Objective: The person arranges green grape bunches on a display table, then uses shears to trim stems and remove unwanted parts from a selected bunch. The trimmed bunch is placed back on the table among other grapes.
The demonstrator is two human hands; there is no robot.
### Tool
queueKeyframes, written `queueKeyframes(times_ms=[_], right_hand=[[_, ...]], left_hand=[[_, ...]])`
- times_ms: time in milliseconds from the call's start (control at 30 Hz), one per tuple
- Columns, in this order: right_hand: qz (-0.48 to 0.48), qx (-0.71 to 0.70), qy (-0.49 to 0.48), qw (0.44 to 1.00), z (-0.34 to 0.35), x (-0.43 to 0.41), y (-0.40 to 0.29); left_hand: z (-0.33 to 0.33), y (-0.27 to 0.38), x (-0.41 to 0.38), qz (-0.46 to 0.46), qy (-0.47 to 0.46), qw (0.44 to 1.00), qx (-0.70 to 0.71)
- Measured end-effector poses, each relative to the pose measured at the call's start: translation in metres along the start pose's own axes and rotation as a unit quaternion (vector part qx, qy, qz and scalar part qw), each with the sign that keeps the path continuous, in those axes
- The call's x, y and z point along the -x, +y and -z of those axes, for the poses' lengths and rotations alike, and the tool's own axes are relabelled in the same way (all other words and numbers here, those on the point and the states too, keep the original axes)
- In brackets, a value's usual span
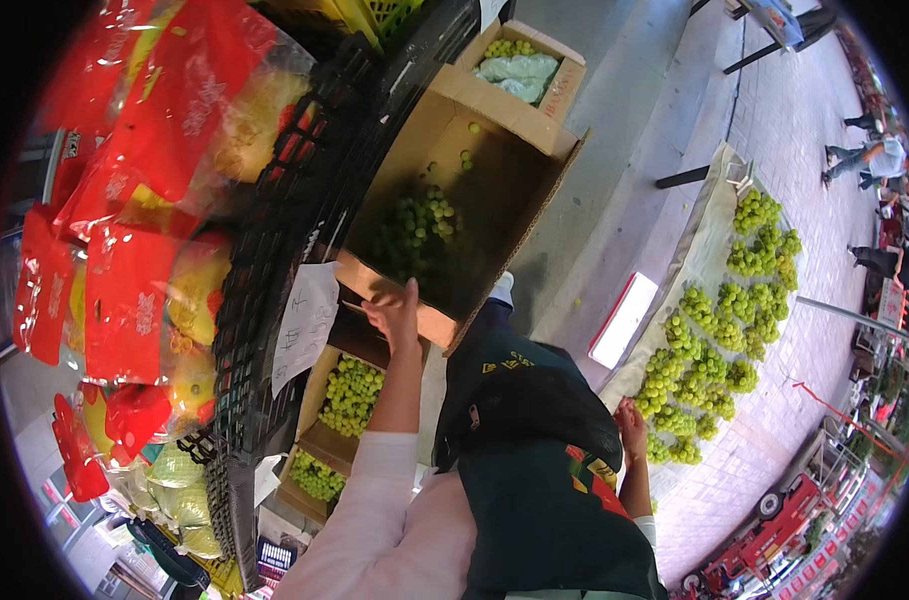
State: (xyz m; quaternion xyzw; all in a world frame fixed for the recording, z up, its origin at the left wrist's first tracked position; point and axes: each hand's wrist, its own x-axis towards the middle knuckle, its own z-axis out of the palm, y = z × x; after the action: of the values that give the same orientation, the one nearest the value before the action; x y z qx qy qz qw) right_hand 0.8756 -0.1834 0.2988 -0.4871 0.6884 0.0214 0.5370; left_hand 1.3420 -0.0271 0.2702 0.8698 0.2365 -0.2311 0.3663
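My left hand (396, 319) is at the near end of a deep open cardboard box (492, 187), thumb raised and apart from the fingers. No object shows in it; whether it touches the box wall is unclear. Loose green grapes and a small bunch of green grapes (428, 217) lie on the shaded bottom of that box. On my other side, my right hand (631, 429) has its fingers bent, close to the edge of a cloth-covered table (698, 217). Bunches of green grapes (694, 375) are spread over this table. The palm is partly hidden.
A black plastic crate (263, 247) with red-topped bags of yellow fruit (191, 292) stands at left, bearing a handwritten paper sign (304, 326). More grapes fill a lower carton (349, 394). A far carton (567, 90) holds grapes too. A white, red-edged object (624, 320) lies beside the table.
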Motion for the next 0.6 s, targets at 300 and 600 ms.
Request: queueKeyframes(times_ms=[300,600], right_hand=[[0.125,0.125,-0.075,0.981,-0.017,-0.017,-0.069],[0.08,0.069,0.041,0.994,0.057,-0.014,0.035]], left_hand=[[-0.006,-0.006,-0.01,0.041,-0.059,0.997,0.042],[0.014,0.055,0.061,-0.565,0.12,0.812,-0.079]])
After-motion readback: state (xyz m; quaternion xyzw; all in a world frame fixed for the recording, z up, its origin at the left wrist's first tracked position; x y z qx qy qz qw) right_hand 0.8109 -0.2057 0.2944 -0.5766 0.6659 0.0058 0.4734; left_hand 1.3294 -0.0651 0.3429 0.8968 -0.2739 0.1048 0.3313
